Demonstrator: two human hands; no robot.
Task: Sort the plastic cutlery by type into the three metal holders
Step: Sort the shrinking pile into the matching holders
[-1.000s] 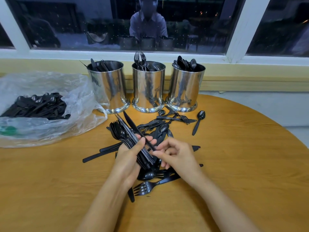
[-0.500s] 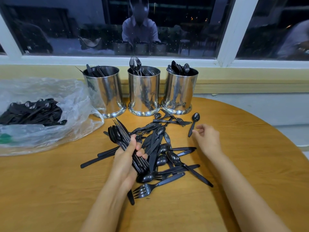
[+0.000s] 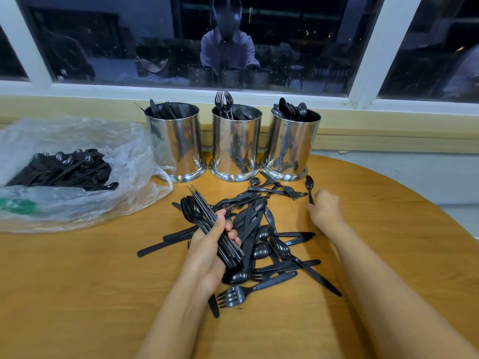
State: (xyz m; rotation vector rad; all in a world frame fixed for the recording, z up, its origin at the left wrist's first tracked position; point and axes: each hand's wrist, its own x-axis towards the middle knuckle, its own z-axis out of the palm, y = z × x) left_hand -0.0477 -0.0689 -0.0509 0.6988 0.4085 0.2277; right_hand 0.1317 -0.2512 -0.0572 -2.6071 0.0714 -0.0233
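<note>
Canteen-like room (bulk cutlery (image 3: 261, 248), steel holders (image 3: 234, 143))

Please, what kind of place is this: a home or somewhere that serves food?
Probably a canteen or cafe, though I cannot be sure: three metal holders of black plastic cutlery, a clear plastic bag holding many more pieces, and a round wooden table beside a window.

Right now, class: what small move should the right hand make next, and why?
Probably pinch the handle of the lone spoon and lift it toward the right holder. The right hand has its fingers at that handle, that holder shows spoon bowls, and the left hand grips a full bundle.
</note>
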